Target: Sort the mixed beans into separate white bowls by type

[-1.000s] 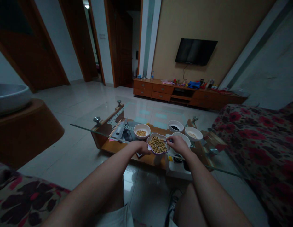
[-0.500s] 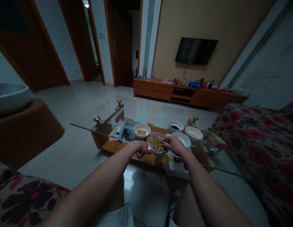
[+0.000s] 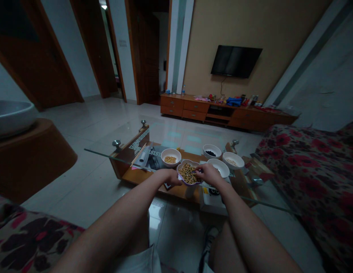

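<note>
Sorting of mixed beans, partway through by the look of it. The purple-rimmed bowl of mixed beans (image 3: 188,173) sits on the glass counter (image 3: 108,156), at the near edge, dead centre of view. It is still heaped with yellow and dark beans, so most of the picking is left.

Left hand (image 3: 171,176) is at 9 o'clock of that bowl, touching its rim, fingers curled round the side and bracing it. Right hand (image 3: 210,173) comes in from 3 o'clock, fingers (image 3: 198,171) pinched together over the beans at the bowl's right edge. It may hold a thin tool or a single bean; too small and dim to tell which.

Four white bowls ring the mixed one. The bowl with yellow beans (image 3: 170,157) is at 10 o'clock and holds a shallow layer only. The bowl with black beans (image 3: 212,151) at 1 o'clock has a small dark cluster. The far right bowl (image 3: 233,160) at 2 o'clock has a few pale pieces. The near white bowl (image 3: 219,167), just beside the right hand, looks almost bare, partly hidden by the hand.

Judgement: sorted amounts are small against the full source bowl, so an early-to-middle stage.

Under the glass a wooden shelf (image 3: 136,175) carries papers.
</note>
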Motion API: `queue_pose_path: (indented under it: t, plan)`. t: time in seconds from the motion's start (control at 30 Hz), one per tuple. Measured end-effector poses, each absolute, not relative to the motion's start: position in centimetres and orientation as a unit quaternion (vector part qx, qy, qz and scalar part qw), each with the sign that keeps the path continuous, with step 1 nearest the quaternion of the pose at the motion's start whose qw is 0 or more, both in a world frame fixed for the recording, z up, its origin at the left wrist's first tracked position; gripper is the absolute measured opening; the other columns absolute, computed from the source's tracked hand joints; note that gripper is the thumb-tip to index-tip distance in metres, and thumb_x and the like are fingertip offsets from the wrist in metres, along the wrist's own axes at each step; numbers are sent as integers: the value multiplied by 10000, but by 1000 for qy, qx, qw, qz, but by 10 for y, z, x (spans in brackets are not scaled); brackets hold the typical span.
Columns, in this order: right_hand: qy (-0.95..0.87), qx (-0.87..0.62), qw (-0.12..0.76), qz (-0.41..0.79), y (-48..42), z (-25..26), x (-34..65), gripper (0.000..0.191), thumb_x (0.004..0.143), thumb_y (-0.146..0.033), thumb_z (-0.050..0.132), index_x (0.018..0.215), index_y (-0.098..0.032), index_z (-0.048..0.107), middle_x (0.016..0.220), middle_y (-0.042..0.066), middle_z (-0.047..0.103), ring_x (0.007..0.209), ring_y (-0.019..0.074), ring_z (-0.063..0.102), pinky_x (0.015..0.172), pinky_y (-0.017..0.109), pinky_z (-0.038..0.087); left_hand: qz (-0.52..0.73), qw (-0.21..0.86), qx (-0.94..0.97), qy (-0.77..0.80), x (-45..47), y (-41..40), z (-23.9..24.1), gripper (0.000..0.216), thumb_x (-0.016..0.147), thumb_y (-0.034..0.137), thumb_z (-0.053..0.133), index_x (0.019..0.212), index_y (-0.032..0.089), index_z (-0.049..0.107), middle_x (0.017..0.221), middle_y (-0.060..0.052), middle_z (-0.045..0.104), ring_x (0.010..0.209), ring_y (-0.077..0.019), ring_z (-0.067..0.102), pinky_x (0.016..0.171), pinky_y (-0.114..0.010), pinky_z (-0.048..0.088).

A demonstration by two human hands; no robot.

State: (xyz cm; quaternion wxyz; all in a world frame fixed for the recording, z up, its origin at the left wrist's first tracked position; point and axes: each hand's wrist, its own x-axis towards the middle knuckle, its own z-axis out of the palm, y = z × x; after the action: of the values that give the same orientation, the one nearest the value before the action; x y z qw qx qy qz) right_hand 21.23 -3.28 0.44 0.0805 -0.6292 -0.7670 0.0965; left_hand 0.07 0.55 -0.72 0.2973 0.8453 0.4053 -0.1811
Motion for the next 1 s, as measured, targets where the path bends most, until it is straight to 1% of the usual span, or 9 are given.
queue_pose_path:
  t: [0.1, 0.27, 0.47, 0.63, 1.0]
  plan:
    - [-768, -628, 81, 101, -33, 4, 212, 241, 796, -294, 524, 896, -239, 736, 819, 37, 720, 715, 156, 622, 562, 216, 347, -171, 302, 845, 407, 1, 6, -9, 343, 758, 406, 537, 991, 178, 647, 863, -53, 678, 642, -155, 592, 563, -239, 468]
    - [-764, -631, 80, 111, -33, 5, 212, 269, 802, -304, 514, 943, -240, 733, 856, 41, 722, 732, 158, 621, 570, 216, 352, -168, 319, 840, 406, 0, 6, -11, 352, 759, 396, 537, 1022, 187, 643, 839, -48, 680, 598, -148, 581, 549, -243, 471]
    - [-763, -632, 85, 103, -32, 4, 213, 258, 796, -310, 523, 924, -239, 735, 861, 38, 724, 751, 159, 626, 575, 215, 349, -172, 304, 845, 405, 1, 7, -9, 367, 774, 412, 524, 1028, 178, 649, 807, -52, 681, 617, -162, 597, 602, -266, 487]
    - [-763, -632, 82, 105, -32, 5, 213, 244, 789, -286, 527, 904, -233, 735, 858, 41, 723, 752, 159, 625, 592, 217, 364, -167, 312, 847, 397, 0, 4, -4, 350, 790, 379, 510, 1037, 171, 646, 804, -50, 681, 636, -162, 608, 629, -266, 496]
    - [-762, -634, 75, 108, -33, 5, 211, 284, 819, -318, 499, 970, -236, 725, 887, 40, 723, 772, 160, 636, 592, 215, 370, -168, 312, 851, 387, 1, 2, 1, 324, 785, 360, 519, 1024, 181, 645, 770, -29, 670, 611, -143, 584, 605, -245, 486]
